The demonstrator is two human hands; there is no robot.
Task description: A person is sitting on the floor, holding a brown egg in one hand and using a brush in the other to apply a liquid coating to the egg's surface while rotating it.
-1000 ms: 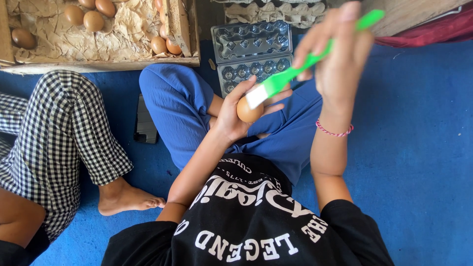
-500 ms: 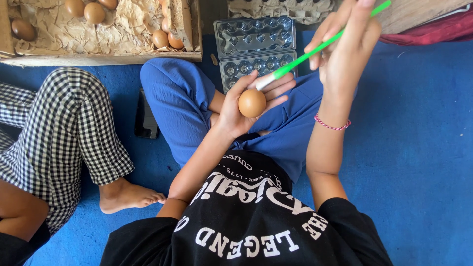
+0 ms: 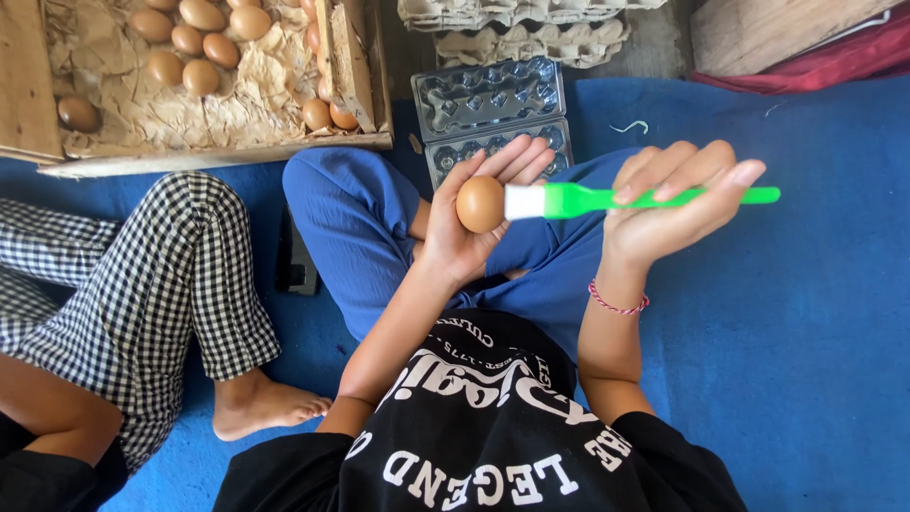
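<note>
The left hand [image 3: 464, 223] cups a brown egg [image 3: 481, 203] in curled fingers above the lap. The right hand [image 3: 668, 204] is closed around a green-handled brush [image 3: 607, 199], its white bristles touching the egg's right side. Just beyond the hands lies an open clear plastic egg tray [image 3: 491, 112], its cups bare. At far left, a wooden crate [image 3: 355, 66] lined with dry husk holds many brown eggs [image 3: 199, 38]. Grey pulp trays [image 3: 517, 28] are stacked beyond the plastic tray.
</note>
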